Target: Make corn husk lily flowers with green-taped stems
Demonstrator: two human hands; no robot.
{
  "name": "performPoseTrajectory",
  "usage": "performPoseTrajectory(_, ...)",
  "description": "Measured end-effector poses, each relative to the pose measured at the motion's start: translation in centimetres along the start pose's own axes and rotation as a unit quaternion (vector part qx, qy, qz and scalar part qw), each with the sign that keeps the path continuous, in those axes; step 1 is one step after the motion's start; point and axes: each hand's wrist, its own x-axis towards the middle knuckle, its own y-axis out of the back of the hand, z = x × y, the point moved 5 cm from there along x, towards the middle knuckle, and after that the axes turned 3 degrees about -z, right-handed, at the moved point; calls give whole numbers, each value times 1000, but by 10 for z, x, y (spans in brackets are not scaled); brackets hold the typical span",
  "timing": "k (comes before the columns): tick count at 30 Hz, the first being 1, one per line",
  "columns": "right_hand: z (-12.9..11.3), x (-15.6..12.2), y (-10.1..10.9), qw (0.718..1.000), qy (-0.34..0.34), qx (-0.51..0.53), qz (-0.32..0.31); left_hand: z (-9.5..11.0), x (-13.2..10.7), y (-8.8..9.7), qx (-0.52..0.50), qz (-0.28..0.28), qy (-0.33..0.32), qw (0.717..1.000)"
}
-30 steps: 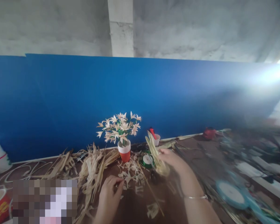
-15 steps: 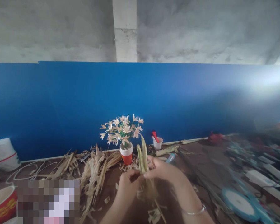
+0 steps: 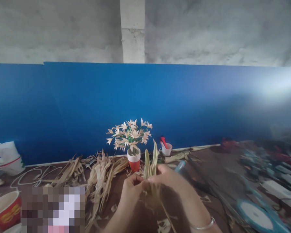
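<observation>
Between my two hands stands a bundle of pale green-yellow dried corn husk (image 3: 150, 163), its pointed tips upward and a thin stem hanging below. My left hand (image 3: 134, 191) pinches it from the left with thumb and fingertips. From the right, my right hand (image 3: 166, 179), with a silver bangle at the wrist, closes round the same husk, and its fingers are partly hidden behind it. Just beyond them is an orange and white pot (image 3: 134, 160) holding cream, lily-like flowers (image 3: 132, 134) on green stems.
Dry husks (image 3: 99, 178) lie heaped left of the pot. A small white cup (image 3: 166, 149) with a red-handled tool stands behind my right hand. A red paper bowl (image 3: 6, 208) is at the left, a blue-rimmed spool (image 3: 255, 215) at the right. A blue panel (image 3: 87, 106) closes the back.
The two husk tips have spread farther apart. Both hands still hold the husk, and the whole view has shifted slightly.
</observation>
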Motion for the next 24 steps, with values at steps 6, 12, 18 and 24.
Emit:
performPoseTrajectory(6,5,8,-2,999,19,34,3,8,-6,-4,-3,-56,18,998)
performPoseTrajectory(12,9,5,4,999,-15,3,32,15,-10,-6,28,-99,5,995)
performPoseTrajectory(18,-10,0,-10,998,62,5,-7,26,-11,-4,161,-23,-75,984)
performPoseTrajectory(24,-16,-7,-6,996,80,-25,-22,43,-16,13,339,106,-205,912)
